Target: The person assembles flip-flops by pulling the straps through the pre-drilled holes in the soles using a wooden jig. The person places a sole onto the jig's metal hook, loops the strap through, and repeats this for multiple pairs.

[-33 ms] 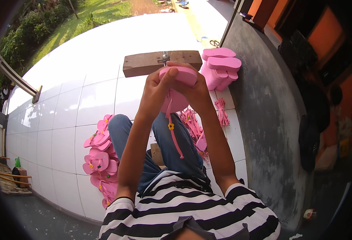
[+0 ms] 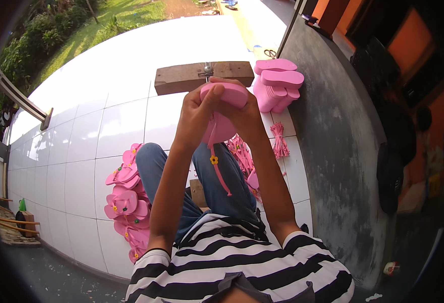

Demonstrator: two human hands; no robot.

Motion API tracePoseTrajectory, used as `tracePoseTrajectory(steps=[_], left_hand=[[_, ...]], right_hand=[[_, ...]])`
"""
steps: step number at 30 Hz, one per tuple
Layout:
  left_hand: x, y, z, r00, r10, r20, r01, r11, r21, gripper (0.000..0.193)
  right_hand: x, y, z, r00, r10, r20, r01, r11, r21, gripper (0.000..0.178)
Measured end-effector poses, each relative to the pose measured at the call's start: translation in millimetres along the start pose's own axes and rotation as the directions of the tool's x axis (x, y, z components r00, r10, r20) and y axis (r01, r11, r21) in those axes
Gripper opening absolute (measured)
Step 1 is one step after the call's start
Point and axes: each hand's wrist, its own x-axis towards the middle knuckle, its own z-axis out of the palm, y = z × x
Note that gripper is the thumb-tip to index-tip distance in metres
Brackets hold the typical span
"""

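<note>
Shirt: a black-and-white striped shirt (image 2: 242, 262) fills the lower centre of the frame, with blue jeans (image 2: 217, 182) on the legs just above it.
Left hand: the left hand (image 2: 197, 108) is at centre frame, fingers wrapped around the pink sandal sole (image 2: 223, 108), thumb pressed on its upper edge.
Right hand: the right hand (image 2: 242, 113) is closed on the same sole from the other side, touching the left hand.
Strap: a pink strap (image 2: 217, 169) with a small yellow flower hangs from the sole down over the jeans.
Change: both pictures are of the same instant, so no shift shows; the sole is held up off the floor and the strap looks only partly fitted.
Finished pairs: pink flowered sandals (image 2: 126, 202) lie heaped at lower left on the white tiled floor (image 2: 95, 131).
Loose straps: a bundle of pink straps (image 2: 280, 141) lies right of centre.
Bare soles: a stack of plain pink soles (image 2: 277, 83) sits at upper right.
Block: a wooden block (image 2: 181, 78) with a metal spike lies beyond the hands.
</note>
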Motion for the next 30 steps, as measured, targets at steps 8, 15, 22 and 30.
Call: tracePoseTrajectory(steps=[8,15,22,30], left_hand=[[-67,19,20,0.998,0.003,-0.059,0.001,0.997,0.083,0.036],[-149,-19,12,0.928,-0.372,-0.002,0.371,0.926,0.068,0.044],[-133,-72,-26,0.923,-0.351,-0.156,0.384,0.840,0.384,0.047],[-119,-83,-57,0.988,-0.146,-0.047,0.153,0.900,0.408,0.035]], right_hand=[[-66,-27,32,0.988,0.001,-0.156,-0.018,0.994,-0.109,0.033],[-151,-9,31,0.963,0.197,-0.182,-0.248,0.912,-0.326,0.067],[-171,22,52,0.946,0.306,-0.102,-0.204,0.322,-0.924,0.044],[-166,38,57,0.968,0.247,0.056,-0.089,0.539,-0.838,0.015]])
